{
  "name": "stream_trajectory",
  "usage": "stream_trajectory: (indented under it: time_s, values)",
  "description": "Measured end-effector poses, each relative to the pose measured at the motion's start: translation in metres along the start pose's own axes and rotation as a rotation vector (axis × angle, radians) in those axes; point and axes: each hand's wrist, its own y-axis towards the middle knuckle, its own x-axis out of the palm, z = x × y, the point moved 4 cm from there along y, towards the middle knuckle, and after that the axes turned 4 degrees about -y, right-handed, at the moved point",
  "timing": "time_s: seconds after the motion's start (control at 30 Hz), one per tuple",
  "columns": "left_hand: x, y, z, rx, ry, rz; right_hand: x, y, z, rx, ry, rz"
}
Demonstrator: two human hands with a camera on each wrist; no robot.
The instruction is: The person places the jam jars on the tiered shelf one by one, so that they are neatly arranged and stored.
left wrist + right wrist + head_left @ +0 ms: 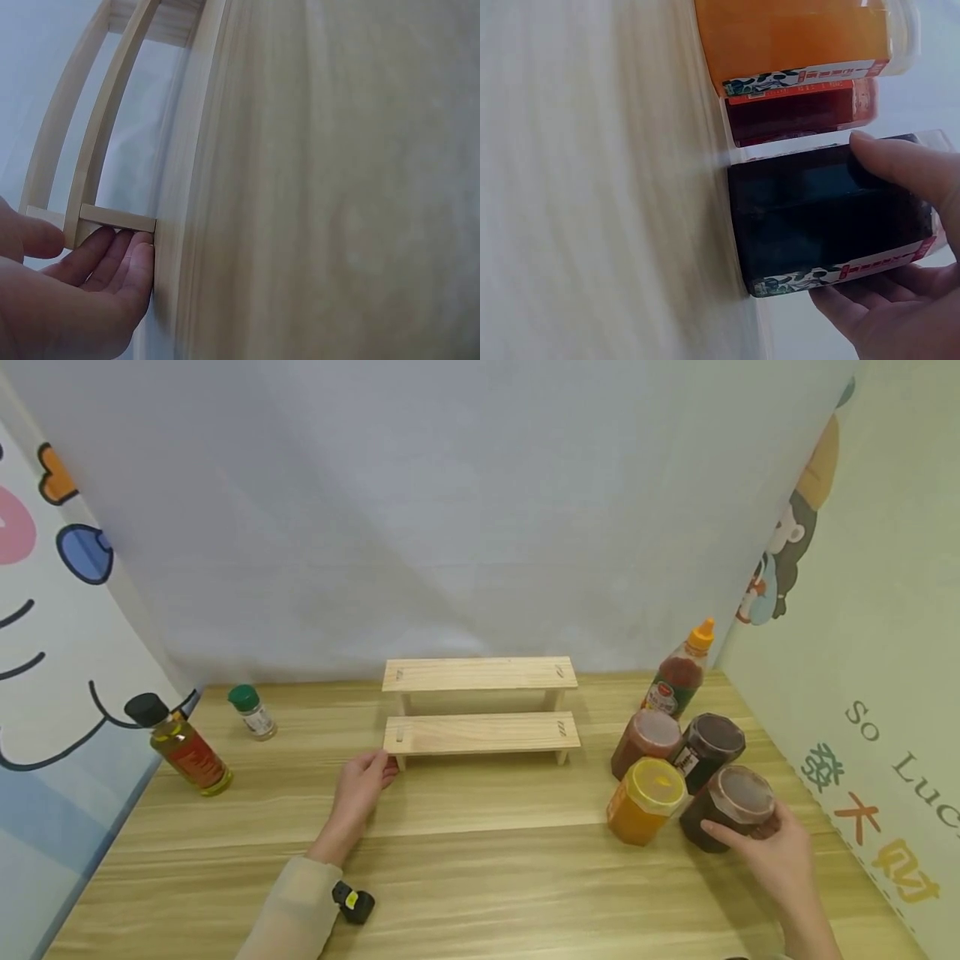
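A two-step wooden shelf (480,733) stands at the back middle of the table. My left hand (363,787) is at the front left corner of its lower step; in the left wrist view, the fingers (112,262) bend under the board against the short leg (118,217), with the thumb by the board's edge. On the right, my right hand (780,852) grips a dark jar (723,814) with a clear lid, thumb on one side and fingers on the other. The right wrist view shows this jar (817,214) upright, its base close to the table.
Beside the held jar stand a yellow jar (636,814), a reddish jar (637,752) and another dark jar (701,760). A sauce bottle (675,681) with an orange nozzle is behind them. Left on the table are an oil bottle (191,752) and a green-capped shaker (257,718).
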Motion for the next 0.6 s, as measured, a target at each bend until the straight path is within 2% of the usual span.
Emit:
stream_trajectory:
  time_s: [0.23, 0.4, 0.6]
  values:
    - [0.0005, 0.0028, -0.0011, -0.007, -0.032, -0.023, -0.0001, -0.0005, 0.0009, 0.033, -0.019, 0.039]
    - [-0.0007, 0.0029, -0.0014, -0.014, -0.033, -0.034, 0.0008, 0.0005, 0.0013, 0.034, 0.017, 0.041]
    - [-0.0009, 0.0040, -0.0027, -0.014, -0.037, -0.048, -0.0049, 0.0000, -0.0030, 0.033, 0.063, 0.086]
